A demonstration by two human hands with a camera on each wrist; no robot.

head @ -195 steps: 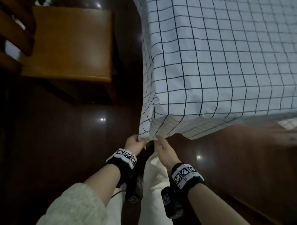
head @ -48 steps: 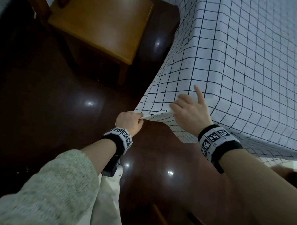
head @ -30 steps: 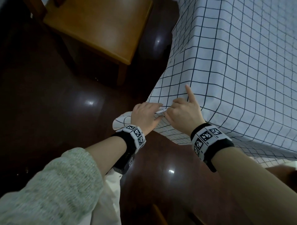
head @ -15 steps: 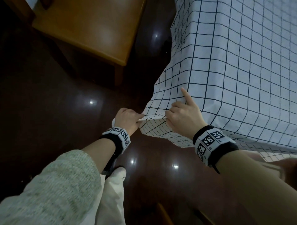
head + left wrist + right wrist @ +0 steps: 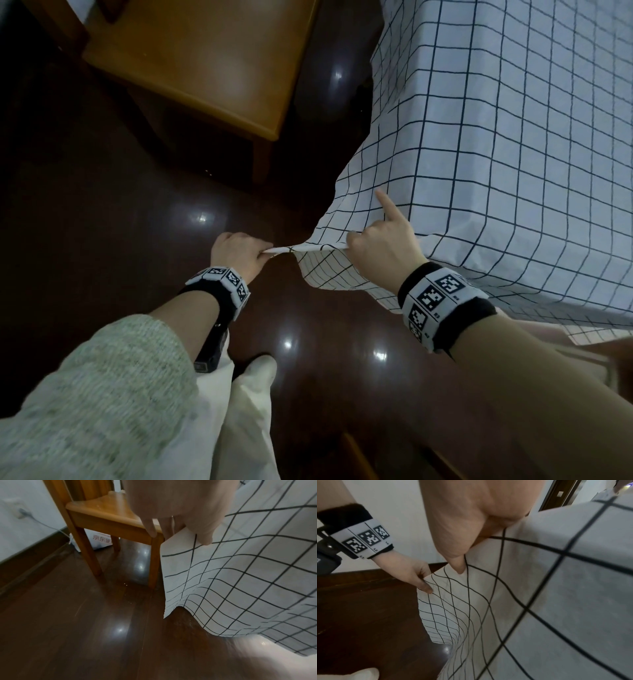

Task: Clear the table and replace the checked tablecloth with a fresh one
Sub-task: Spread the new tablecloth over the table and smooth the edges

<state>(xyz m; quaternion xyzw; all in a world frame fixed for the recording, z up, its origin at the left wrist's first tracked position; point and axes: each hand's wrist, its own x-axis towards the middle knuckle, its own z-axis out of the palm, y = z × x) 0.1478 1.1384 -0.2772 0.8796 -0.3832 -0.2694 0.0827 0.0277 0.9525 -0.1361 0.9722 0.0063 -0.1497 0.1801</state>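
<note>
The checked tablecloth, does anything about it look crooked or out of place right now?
Yes. The near corner of the checked tablecloth is pulled out sideways off the table instead of hanging straight. The left hand pinches its tip and the right hand grips the edge, leaving a loose flap sagging below. No tears or spills are visible.

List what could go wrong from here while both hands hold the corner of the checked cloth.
1. The left hand only pinches the very tip of the tablecloth corner; a hard pull may slip it free.
2. The hanging hem sags close to the dark floor and might drag on it.
3. The wooden chair stands near that corner, so the cloth could catch on its seat edge or leg.
</note>
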